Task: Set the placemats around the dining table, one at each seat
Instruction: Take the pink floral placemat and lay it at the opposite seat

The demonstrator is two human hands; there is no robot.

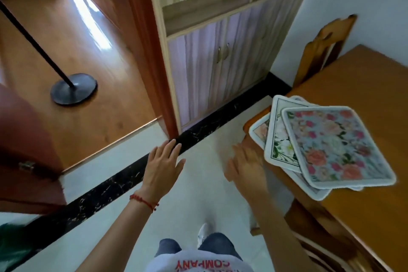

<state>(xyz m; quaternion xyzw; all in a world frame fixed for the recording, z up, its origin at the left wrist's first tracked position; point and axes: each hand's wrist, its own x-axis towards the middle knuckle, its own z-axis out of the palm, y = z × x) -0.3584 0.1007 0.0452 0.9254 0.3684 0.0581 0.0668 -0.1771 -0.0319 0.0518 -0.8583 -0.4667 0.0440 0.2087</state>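
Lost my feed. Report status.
Left hand open, empty. Right hand open, near the wooden table corner. Stack of floral white-edged placemats unplaced, overhanging the corner. Nothing blocking.

Cloth placemats (335, 146) lie on smooth wooden table (364, 86).

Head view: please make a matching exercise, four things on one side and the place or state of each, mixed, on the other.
1. placemats
2. left hand
3. lamp base
4. chair

a. on the wooden floor
b. stacked unevenly at the table corner
c. behind the table, by the wall
d. open, above the tiled floor

Pairs: 1-b, 2-d, 3-a, 4-c
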